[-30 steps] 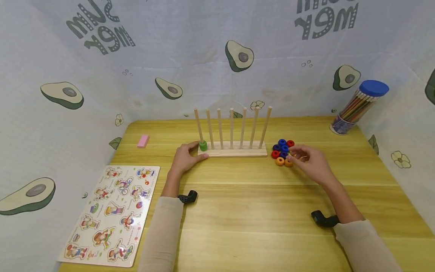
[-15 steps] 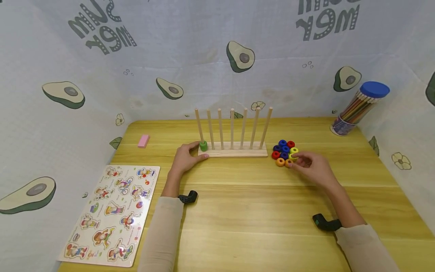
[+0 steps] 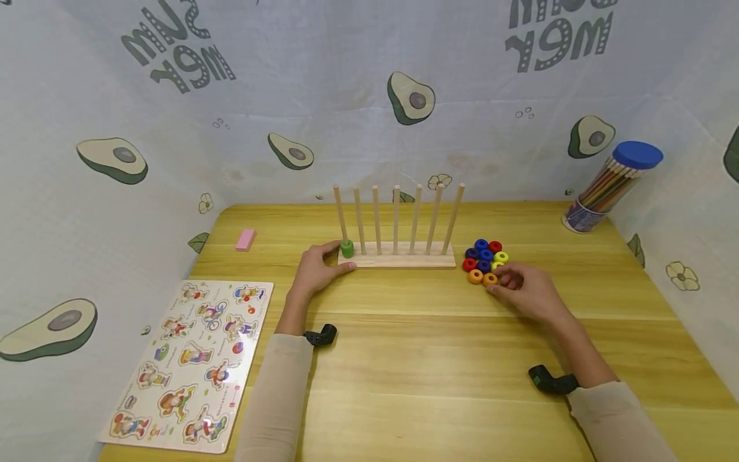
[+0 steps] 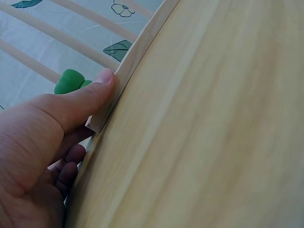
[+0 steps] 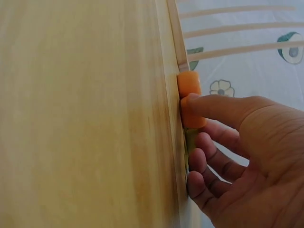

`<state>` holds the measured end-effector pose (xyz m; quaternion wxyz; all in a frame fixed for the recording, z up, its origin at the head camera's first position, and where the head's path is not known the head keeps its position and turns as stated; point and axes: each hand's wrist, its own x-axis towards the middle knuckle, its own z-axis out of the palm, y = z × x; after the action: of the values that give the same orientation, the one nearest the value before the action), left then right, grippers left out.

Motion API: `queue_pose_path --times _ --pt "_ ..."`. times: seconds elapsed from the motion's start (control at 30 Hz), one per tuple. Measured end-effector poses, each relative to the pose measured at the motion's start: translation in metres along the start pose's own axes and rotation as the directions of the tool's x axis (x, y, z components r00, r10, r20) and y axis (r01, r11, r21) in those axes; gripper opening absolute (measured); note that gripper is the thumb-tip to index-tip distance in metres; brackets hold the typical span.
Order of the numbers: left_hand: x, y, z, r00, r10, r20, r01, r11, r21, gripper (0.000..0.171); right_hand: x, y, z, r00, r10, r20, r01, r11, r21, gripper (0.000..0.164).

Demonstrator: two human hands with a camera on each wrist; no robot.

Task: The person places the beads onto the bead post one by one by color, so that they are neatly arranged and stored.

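Orange bead (image 3: 490, 280) rests on the table (image 3: 404, 372) beside a second orange one (image 3: 475, 276), at the near edge of a cluster with red, blue and yellow beads (image 3: 501, 256). The right hand (image 3: 531, 292) pinches it between thumb and forefinger, the other fingers loosely bent. The left hand (image 3: 316, 268) grips the left end of the wooden peg rack (image 3: 398, 261), thumb on its front edge; at least one green bead (image 3: 347, 249) sits low on the leftmost peg.

On the cloth behind (image 3: 346, 77), grey lettering (image 3: 557, 43) runs mirrored, "sum" over "mer", in two places; the right one is cut by the frame. The picture board (image 3: 187, 366) has captions too small to read, as is the print on the pencil tub (image 3: 583, 215). A pink block (image 3: 245, 240) has no readable marking.
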<state>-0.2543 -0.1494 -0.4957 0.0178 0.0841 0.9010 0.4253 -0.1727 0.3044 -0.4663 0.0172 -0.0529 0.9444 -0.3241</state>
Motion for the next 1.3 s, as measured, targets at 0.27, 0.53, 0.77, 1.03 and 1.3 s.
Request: queue_pose_path --times 0.27,0.53,0.77,1.03,1.3 --pt "0.002 0.0 0.002 1.0 0.007 -0.005 -0.007 1.0 0.005 0.077 -0.003 -0.005 -0.009 1.0 0.019 -0.024 -0.018 0.999 0.029 0.045" --pt "0.002 0.001 0.001 1.0 0.006 0.001 -0.006 1.0 0.013 0.075 -0.002 -0.031 -0.026 0.992 -0.055 -0.11 0.064 0.995 0.081 0.042" --pt "0.003 0.002 -0.001 1.0 0.008 0.004 -0.008 1.0 0.018 0.075 0.005 -0.073 -0.039 0.977 -0.122 -0.173 0.145 0.981 0.132 0.037" --pt "0.003 0.002 -0.002 1.0 -0.001 0.014 0.001 1.0 0.021 0.075 0.025 -0.131 -0.05 0.937 -0.261 -0.233 0.309 0.931 0.196 0.028" --pt "0.001 0.0 -0.001 1.0 0.003 0.002 -0.003 1.0 0.013 0.076 0.053 -0.181 -0.046 0.917 -0.335 -0.215 0.373 0.912 0.171 0.029"
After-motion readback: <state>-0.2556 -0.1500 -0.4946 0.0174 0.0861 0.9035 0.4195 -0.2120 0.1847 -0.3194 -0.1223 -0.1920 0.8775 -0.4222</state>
